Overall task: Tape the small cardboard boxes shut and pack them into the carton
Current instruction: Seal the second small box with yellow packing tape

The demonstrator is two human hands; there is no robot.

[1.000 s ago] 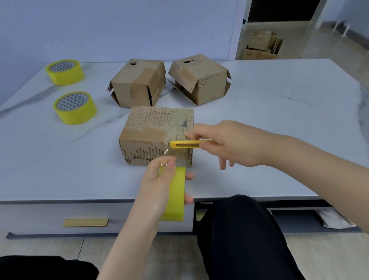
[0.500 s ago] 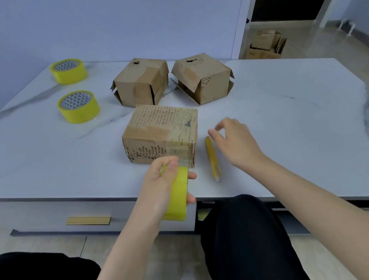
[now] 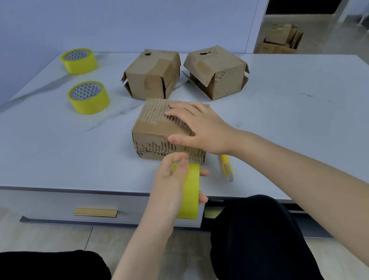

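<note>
Small cardboard box (image 3: 154,133) lies near the front edge of the worktop (image 3: 297,131), with the right hand (image 3: 200,128) flat on it. Its fingers (image 3: 177,112) lie straight across the ribbed top and the thumb runs along the front face, gripping nothing; most likely they press tape down and keep the box from sliding.

Just in front, the left hand (image 3: 170,185) has its fingers curled round a yellow tape roll (image 3: 190,192), held off the worktop's edge close to the box, probably kept ready for another strip. Whether tape joins roll and box I cannot tell.

A yellow utility knife (image 3: 227,166) lies just right of the box, partly under the right wrist, handy for cutting. Behind stand two more small boxes (image 3: 152,74) (image 3: 216,72) with loose flaps, apparently not yet sealed. Two spare rolls (image 3: 79,60) (image 3: 88,96) lie to the left.

The worktop is pale and marble-veined, with a brass drawer handle (image 3: 95,212) below. Beyond a plain bluish wall, a doorway shows cartons (image 3: 280,38) on a glossy floor; which one is for packing is unclear.
</note>
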